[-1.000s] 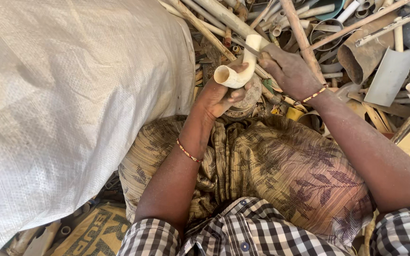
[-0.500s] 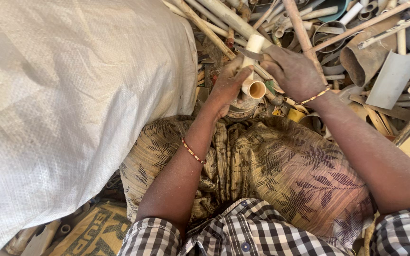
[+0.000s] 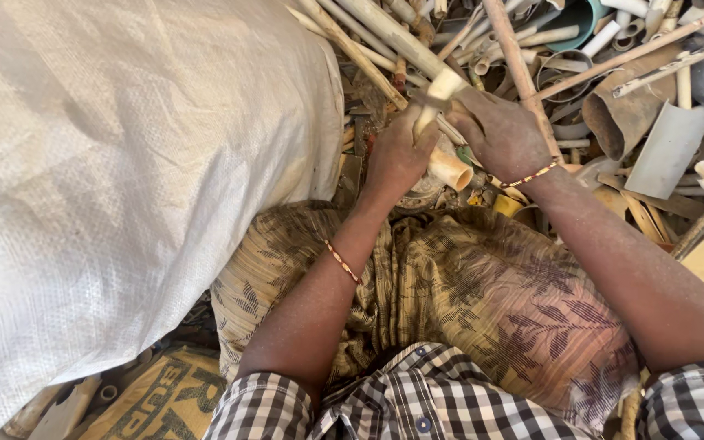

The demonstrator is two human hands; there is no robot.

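Both hands (image 3: 450,143) together, fingers curled.

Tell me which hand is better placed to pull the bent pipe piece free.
Probably the left hand: it wraps the cream bent pipe piece around its middle, while the right hand only pinches its upper end beside the pile of scrap pipes.

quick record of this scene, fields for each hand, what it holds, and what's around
left hand: wrapped around a cream pipe elbow, open end facing the camera
right hand: grips the upper end of the same fitting
wrists: thin beaded bracelet on the left, another on the right
left of hands: large white woven sack
beyond hands: heap of scrap pipes, tubes and offcuts
lap: patterned olive cloth
clothing: checked shirt
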